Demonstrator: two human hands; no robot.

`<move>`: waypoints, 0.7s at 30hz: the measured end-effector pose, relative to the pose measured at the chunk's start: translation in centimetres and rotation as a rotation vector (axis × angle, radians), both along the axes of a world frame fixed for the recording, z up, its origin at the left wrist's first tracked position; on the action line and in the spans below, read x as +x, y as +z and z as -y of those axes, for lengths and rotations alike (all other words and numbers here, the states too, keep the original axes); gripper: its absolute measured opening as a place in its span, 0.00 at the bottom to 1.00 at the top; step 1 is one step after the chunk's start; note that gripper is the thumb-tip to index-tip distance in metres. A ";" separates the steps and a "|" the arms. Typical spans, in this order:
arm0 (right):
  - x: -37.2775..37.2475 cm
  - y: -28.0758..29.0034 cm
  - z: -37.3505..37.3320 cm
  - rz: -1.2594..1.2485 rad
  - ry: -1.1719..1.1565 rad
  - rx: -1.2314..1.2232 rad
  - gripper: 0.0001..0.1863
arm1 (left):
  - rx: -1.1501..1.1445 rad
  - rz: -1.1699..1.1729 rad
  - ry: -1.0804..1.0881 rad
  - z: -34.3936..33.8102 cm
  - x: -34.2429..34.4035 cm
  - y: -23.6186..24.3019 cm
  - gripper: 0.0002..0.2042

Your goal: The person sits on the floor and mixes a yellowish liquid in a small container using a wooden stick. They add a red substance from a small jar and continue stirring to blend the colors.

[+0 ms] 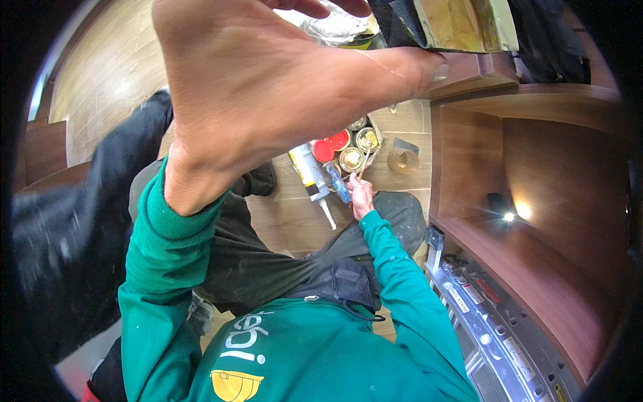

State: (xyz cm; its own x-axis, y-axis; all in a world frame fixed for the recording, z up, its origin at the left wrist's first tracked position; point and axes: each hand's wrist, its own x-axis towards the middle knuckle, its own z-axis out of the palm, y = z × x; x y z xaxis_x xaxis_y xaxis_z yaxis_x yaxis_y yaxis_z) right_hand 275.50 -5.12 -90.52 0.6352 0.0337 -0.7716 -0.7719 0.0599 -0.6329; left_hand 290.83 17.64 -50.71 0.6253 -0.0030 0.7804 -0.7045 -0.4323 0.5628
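My left hand (pixel 261 80) is raised close in front of the view, with its thumb stretched out to the right. Its other fingers are partly cut off by the top edge, and nothing shows in its grasp. Lower down, my right hand (pixel 362 195) pinches a thin pale stick (pixel 366 161), which reaches up among open tins. One tin (pixel 351 159) is golden inside; beside it are red lids (pixel 323 151). A blue crumpled packet (pixel 338 184) lies next to my right fingers. Left of it is a sealant cartridge (pixel 307 167) with a white nozzle.
A brown wooden cabinet (pixel 556 157) with a lit lamp (pixel 509 216) stands at right, above a grey ladder-like metal frame (pixel 489 315). A small round container (pixel 403 161) sits near the tins. A blurred dark trouser leg (pixel 74 248) is at left. A gold-coloured shiny object (pixel 465 27) is at the top.
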 end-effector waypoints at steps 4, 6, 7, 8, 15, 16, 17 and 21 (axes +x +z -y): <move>0.6 1.6 -2.9 0.064 -0.064 0.107 0.17 | 0.044 0.008 0.052 1.3 -1.2 1.0 0.37; 0.9 2.2 -3.8 0.057 -0.083 0.182 0.17 | 0.072 0.021 0.079 2.2 -1.8 1.9 0.37; 0.9 2.5 -3.9 0.060 -0.108 0.258 0.17 | 0.081 0.037 0.081 2.8 -2.2 2.1 0.37; 0.9 2.8 -3.8 0.035 -0.077 0.205 0.17 | 0.087 0.058 0.068 3.4 -2.4 2.3 0.37; 1.1 5.7 -1.9 0.422 0.247 -0.536 0.23 | 0.054 0.193 -0.087 3.3 -1.4 1.7 0.38; 1.4 6.1 -1.9 0.472 0.275 -0.635 0.22 | 0.036 0.213 -0.099 3.4 -1.4 1.6 0.38; 1.7 6.5 -2.0 0.460 0.268 -0.616 0.23 | 0.030 0.225 -0.100 3.3 -1.3 1.6 0.38; 2.0 7.3 -2.8 0.371 0.362 -0.586 0.23 | 0.026 0.263 -0.086 2.9 -1.0 1.5 0.39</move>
State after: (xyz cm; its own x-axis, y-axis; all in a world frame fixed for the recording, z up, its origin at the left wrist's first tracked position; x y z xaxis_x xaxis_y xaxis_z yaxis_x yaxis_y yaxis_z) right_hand 277.49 -2.31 -83.20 0.8824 -0.0594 -0.4668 -0.4113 -0.5793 -0.7038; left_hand 289.78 14.72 -49.20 0.3975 -0.0696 0.9149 -0.8599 -0.3763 0.3450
